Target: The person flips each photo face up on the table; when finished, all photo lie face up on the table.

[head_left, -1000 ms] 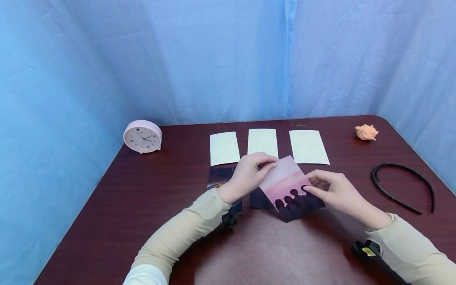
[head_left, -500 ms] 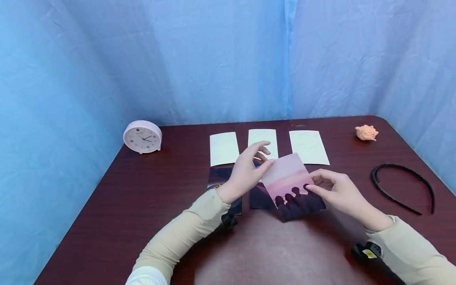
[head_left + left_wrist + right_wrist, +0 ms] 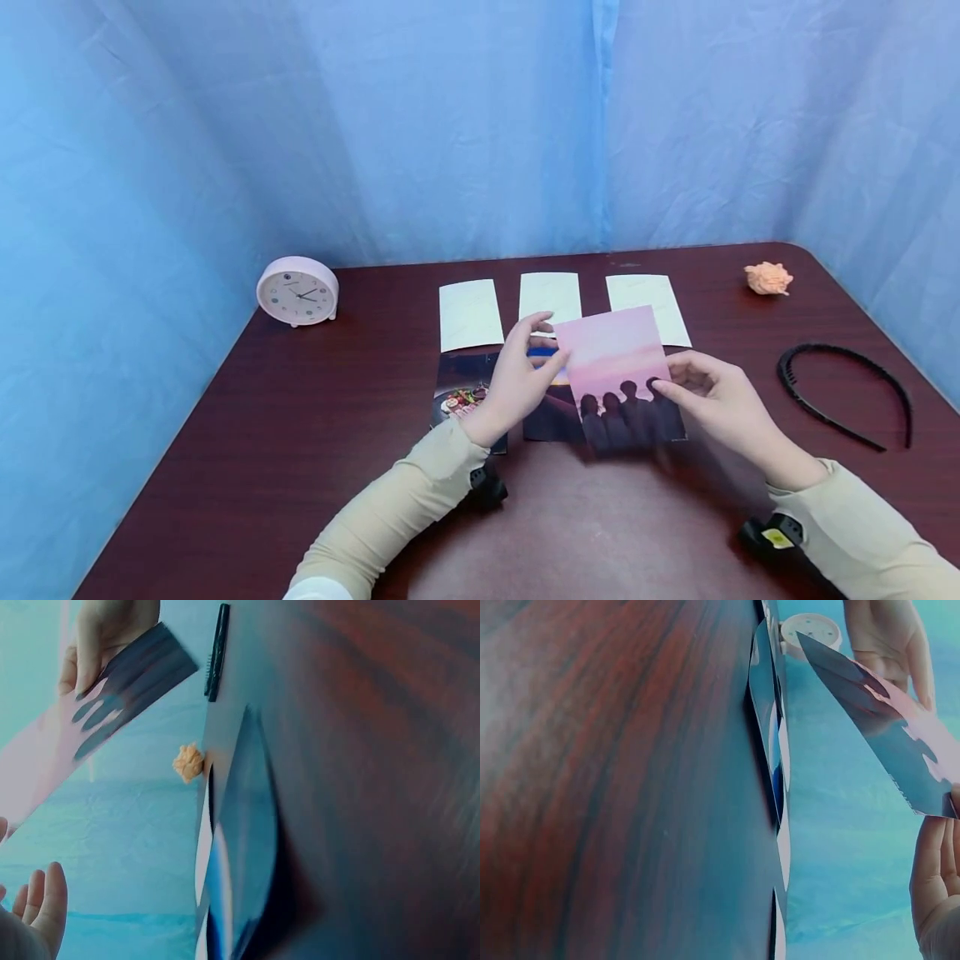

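My right hand (image 3: 720, 400) pinches a photo print (image 3: 618, 350) by its right edge, thumb in front. The print shows a pink sky above several dark silhouetted people. In both wrist views it is held up above the table. At its left edge is my left hand (image 3: 517, 375), thumb tip right at the print and the other fingers loosely extended behind. Under that hand lies a dark photo of food (image 3: 461, 400). Beside it, a second dark photo with a blue and orange band (image 3: 551, 417) is partly hidden by the held print.
Three white cards (image 3: 470, 315) lie in a row behind the photos. A round alarm clock (image 3: 298, 292) stands at the back left. On the right are a peach-coloured flower-like thing (image 3: 768, 278) and a black headband (image 3: 847, 392). Blue curtains (image 3: 450, 125) surround the table (image 3: 285, 467).
My left hand has let go of the print's top left corner and its fingers have spread. The print has turned more upright and risen slightly, still pinched by my right hand.
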### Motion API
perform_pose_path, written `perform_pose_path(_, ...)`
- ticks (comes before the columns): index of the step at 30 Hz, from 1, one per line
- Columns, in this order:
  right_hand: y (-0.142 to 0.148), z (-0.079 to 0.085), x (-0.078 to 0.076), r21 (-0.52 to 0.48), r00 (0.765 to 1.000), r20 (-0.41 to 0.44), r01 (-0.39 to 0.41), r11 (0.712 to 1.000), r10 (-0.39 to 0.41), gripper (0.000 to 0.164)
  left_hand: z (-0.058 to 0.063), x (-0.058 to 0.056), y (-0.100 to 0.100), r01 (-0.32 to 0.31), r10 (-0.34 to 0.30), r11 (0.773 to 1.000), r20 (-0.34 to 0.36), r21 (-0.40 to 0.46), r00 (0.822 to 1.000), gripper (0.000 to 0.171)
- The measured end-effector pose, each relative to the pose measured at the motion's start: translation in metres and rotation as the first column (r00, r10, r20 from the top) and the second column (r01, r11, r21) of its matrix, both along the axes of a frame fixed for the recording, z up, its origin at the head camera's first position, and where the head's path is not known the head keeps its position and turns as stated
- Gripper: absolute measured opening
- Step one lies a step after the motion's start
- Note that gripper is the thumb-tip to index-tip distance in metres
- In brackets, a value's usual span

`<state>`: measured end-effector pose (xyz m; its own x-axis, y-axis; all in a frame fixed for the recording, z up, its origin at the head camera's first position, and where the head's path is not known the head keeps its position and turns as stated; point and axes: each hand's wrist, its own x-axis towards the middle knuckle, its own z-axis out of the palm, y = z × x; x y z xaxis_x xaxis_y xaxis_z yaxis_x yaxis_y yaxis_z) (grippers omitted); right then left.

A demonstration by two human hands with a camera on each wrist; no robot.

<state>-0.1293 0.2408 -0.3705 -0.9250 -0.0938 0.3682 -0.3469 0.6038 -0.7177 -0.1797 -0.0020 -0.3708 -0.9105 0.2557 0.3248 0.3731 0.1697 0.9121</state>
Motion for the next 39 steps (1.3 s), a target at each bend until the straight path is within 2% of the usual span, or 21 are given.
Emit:
perform_pose_path(6,-0.003,-0.002,-0.001,-0.086,0.999,0.009,0.048,0.995,-0.047,0.017,-0.012,0.006,0.009,0.037,-0.042,0.998,0.080,0.053,0.996,0.047)
perform_pose_path(11,-0.005,-0.005,-0.004,-0.222,0.996,0.063,0.070,0.973,-0.057,0.015,-0.017,0.012,0.016,0.051,-0.055,0.998,0.107,0.045,0.993,0.044)
perform_pose_path(14,-0.005,-0.007,-0.005,-0.278,0.995,0.078,0.080,0.957,-0.060,0.014,-0.004,0.022,0.017,0.037,-0.040,0.999,0.099,0.035,0.994,0.039)
perform_pose_path(18,-0.005,-0.007,-0.006,-0.335,0.997,0.063,0.069,0.940,-0.051,0.020,0.017,0.034,0.018,0.015,-0.018,0.999,0.093,0.033,0.995,0.034)
perform_pose_path(19,-0.005,-0.007,-0.006,-0.349,0.997,0.062,0.064,0.935,-0.045,0.023,0.019,0.035,0.018,0.011,-0.013,0.999,0.093,0.032,0.996,0.034)
perform_pose_path(24,-0.004,-0.007,-0.006,-0.352,0.995,0.088,0.072,0.933,-0.043,0.023,0.018,0.032,0.019,-0.001,-0.001,1.000,0.096,0.027,0.995,0.030)
perform_pose_path(31,0.003,-0.006,-0.005,-0.293,0.982,0.168,0.128,0.948,-0.081,0.013,-0.011,0.012,0.027,0.003,-0.005,1.000,0.125,0.014,0.992,0.034)
perform_pose_path(36,0.013,-0.003,-0.006,-0.329,0.982,0.189,0.078,0.941,-0.015,0.012,-0.013,0.008,0.029,0.042,-0.042,0.999,0.146,-0.001,0.988,0.035)
perform_pose_path(39,0.022,-0.002,-0.006,-0.323,0.979,0.202,0.055,0.945,0.012,0.014,-0.013,0.007,0.031,0.097,-0.085,0.993,0.153,-0.071,0.984,0.042)
